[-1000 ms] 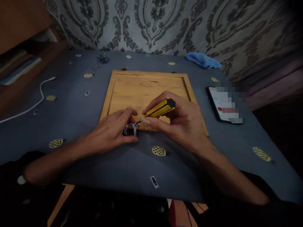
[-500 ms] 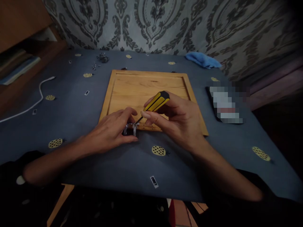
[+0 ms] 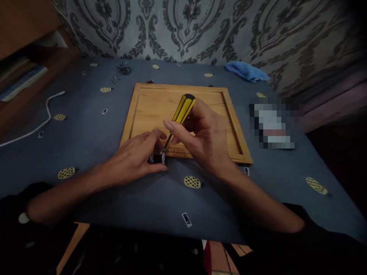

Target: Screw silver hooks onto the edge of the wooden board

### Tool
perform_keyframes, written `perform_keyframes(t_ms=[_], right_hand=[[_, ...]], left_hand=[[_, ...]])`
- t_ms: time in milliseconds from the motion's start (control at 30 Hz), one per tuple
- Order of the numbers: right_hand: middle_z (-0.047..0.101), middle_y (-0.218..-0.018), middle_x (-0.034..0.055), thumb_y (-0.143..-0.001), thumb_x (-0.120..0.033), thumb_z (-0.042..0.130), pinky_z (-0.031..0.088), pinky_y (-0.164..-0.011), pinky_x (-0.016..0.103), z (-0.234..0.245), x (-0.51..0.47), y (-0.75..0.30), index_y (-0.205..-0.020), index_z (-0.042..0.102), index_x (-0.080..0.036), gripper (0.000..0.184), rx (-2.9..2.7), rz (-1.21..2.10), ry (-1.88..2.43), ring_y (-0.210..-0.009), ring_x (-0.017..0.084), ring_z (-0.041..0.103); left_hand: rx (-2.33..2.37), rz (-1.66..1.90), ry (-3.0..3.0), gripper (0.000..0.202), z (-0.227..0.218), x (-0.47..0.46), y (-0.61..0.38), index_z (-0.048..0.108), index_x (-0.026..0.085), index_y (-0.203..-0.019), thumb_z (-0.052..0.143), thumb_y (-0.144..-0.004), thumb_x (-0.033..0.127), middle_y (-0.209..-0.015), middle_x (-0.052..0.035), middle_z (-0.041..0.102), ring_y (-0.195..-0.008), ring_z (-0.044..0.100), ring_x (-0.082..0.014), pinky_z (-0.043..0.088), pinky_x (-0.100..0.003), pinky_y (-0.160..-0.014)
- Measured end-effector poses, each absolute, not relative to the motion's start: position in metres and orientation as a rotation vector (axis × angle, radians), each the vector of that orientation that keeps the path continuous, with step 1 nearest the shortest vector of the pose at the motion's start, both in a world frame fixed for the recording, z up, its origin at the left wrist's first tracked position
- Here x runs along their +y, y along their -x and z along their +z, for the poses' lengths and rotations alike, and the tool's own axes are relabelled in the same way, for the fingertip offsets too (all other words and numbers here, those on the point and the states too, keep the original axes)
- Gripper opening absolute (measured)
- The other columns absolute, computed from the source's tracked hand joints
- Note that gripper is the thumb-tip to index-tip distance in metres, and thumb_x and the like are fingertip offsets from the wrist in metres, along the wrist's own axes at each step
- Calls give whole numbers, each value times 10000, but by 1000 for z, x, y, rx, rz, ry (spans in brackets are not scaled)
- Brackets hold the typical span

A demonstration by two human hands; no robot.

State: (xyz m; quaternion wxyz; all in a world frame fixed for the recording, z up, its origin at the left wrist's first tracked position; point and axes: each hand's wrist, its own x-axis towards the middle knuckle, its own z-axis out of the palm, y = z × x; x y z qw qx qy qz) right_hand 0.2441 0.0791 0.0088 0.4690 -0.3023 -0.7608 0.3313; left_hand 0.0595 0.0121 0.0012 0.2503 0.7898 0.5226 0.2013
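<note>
A yellow-and-black screwdriver (image 3: 183,110) is pinched between the thumb and fingers of my right hand (image 3: 208,139). Its thin shaft slants down to the left, and its tip meets a small shiny metal fitting (image 3: 163,157) at the near edge of a wooden board (image 3: 155,101). My left hand (image 3: 136,152) closes round this fitting from the left, forefinger above and thumb below. The fitting has two prongs jutting toward me; its exact kind is unclear. Several small dark holes show along the board's near edge, right of the fitting. A screw at the tip cannot be made out.
Loose small metal parts (image 3: 124,68) lie at the back left of the blue patterned tablecloth (image 3: 94,141). A white cable (image 3: 48,110) runs along the left. At the back right is a blue cloth (image 3: 247,71), with a blurred-out phone-like object (image 3: 272,124) nearer me.
My right hand has shifted left and turned, tipping the screwdriver more upright. The tip stays on the metal fitting. My left hand and the board have hardly moved.
</note>
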Motion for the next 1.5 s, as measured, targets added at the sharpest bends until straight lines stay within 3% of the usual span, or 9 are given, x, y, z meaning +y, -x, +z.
perform_keyframes(t_ms=[233, 367, 767, 967, 1200, 1500], right_hand=[[617, -739, -29, -850, -503, 787, 530, -480, 285, 4, 89, -246, -825, 615, -275, 286, -1769, 992, 688, -561, 127, 625], [657, -828, -34, -859, -488, 782, 587, -549, 285, 9, 85, -254, -937, 652, -277, 260, -1764, 1103, 649, -591, 113, 646], [670, -796, -33, -861, -383, 802, 591, -547, 269, 13, 69, -263, -865, 663, -256, 189, -1711, 969, 714, -578, 106, 667], [677, -802, -26, -891, -439, 758, 597, -548, 275, 11, 68, -262, -875, 666, -273, 190, -1749, 954, 712, -601, 115, 669], [661, -813, -42, -914, -402, 738, 576, -562, 285, 5, 69, -261, -905, 653, -282, 148, -1783, 960, 651, -611, 113, 669], [668, -824, 4, -879, -444, 771, 598, -616, 333, 18, 62, -264, -903, 668, -260, 212, -1911, 987, 666, -691, 167, 667]], left_hand=[[1405, 571, -2166, 478, 2, 11, -59, 468, 244, -1151, 797, -813, 316, -1075, -21, 678, -945, 675, -213, 516, -339, -824], [1422, 564, -2166, 486, 0, 12, -58, 472, 242, -1164, 794, -810, 330, -1104, -36, 683, -968, 679, -227, 516, -357, -832], [1423, 557, -2133, 523, 0, 11, -57, 480, 249, -1231, 778, -819, 373, -1151, -52, 694, -995, 694, -237, 534, -374, -867], [1418, 556, -2138, 523, 0, 11, -58, 480, 243, -1213, 791, -807, 350, -1148, -52, 689, -983, 694, -233, 544, -363, -852], [1414, 562, -2136, 529, 1, 12, -58, 474, 250, -1220, 795, -808, 333, -1151, -40, 689, -989, 695, -230, 542, -367, -854], [1448, 530, -2150, 485, 4, 11, -60, 491, 239, -1181, 788, -809, 334, -1114, -40, 684, -963, 685, -238, 539, -362, -841]])
